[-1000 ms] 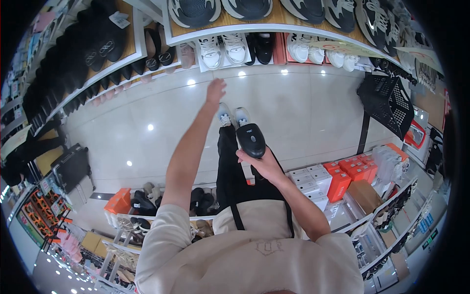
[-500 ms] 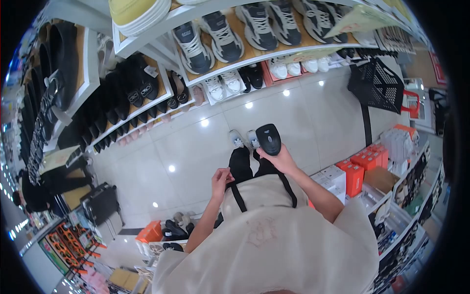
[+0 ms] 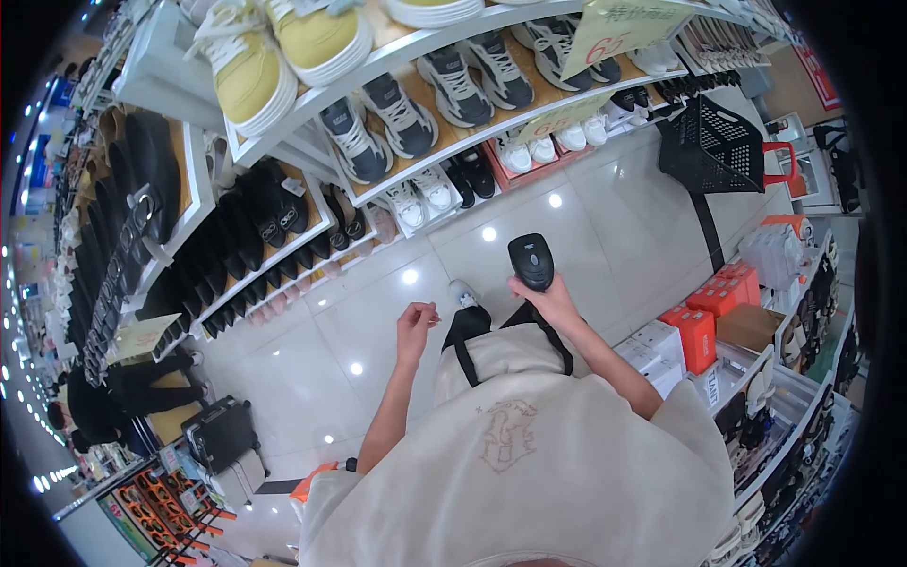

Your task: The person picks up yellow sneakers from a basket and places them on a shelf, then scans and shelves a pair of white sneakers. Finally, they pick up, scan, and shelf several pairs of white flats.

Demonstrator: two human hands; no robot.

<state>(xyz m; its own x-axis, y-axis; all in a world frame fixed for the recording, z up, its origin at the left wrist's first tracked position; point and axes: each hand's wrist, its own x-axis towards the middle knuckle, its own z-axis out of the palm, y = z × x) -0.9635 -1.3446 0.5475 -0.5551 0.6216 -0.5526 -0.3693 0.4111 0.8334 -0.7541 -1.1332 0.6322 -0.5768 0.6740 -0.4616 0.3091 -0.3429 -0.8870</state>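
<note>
My right hand (image 3: pixel 553 300) is wrapped round the handle of a black barcode scanner (image 3: pixel 531 263), whose rounded head points up the view, away from my body. On the other side of my body, my left hand (image 3: pixel 416 328) hangs over the floor with its fingers curled together. Whether something small sits in those fingers I cannot make out. Nearest beyond both hands is a shelf unit with dark grey and white sneakers (image 3: pixel 456 87) on a wooden board. White shoes (image 3: pixel 420 197) stand on the level below.
Yellow shoes (image 3: pixel 248 74) and price signs (image 3: pixel 619 36) are on the upper shelf. Black shoes fill a rack (image 3: pixel 200 203) at left. A black basket (image 3: pixel 710 146) stands on the floor at right, near orange boxes (image 3: pixel 693 338). A person in black (image 3: pixel 118 397) is beside a dark suitcase (image 3: pixel 219 435).
The view has shifted, bringing more yellow shoes into sight. My left hand has moved up and away from my trousers. The scanner stays in my right hand, a little further right.
</note>
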